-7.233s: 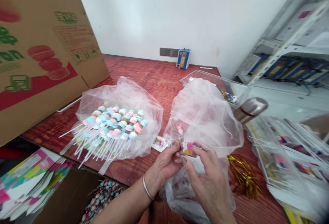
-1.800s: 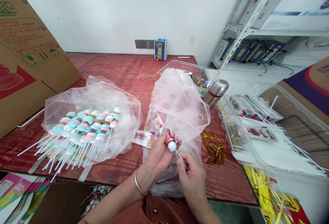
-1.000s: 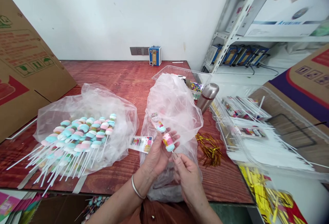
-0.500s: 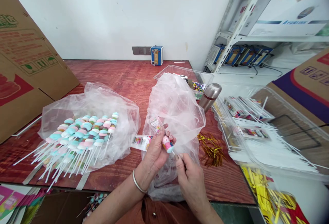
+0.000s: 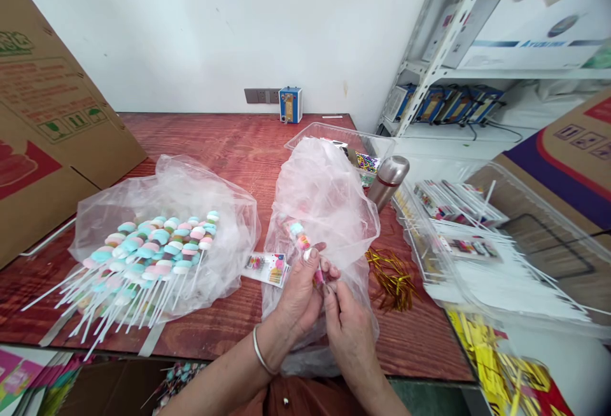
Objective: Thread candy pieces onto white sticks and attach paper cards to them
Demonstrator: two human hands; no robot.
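Note:
My left hand [image 5: 301,289] is closed around a pastel marshmallow stick [image 5: 300,235] that sits inside a small clear wrapper, its candy end pointing up and away. My right hand [image 5: 348,320] pinches the lower end of the same stick, right against the left fingers. Both hands hover over a crumpled clear plastic bag [image 5: 329,200] at the table's near edge. A printed label card [image 5: 265,267] lies flat on the table just left of my left hand.
An open plastic bag [image 5: 167,187] with several pastel marshmallow sticks [image 5: 157,244] lies at left. Gold twist ties [image 5: 391,276], a steel flask [image 5: 387,177] and clear trays [image 5: 482,244] of wrapped sticks are at right. Cardboard boxes [image 5: 48,117] flank the red wooden table [image 5: 229,142].
The marshmallow stick has slid further into the wrapper held by my left hand. My right hand has moved up until its fingers meet the left.

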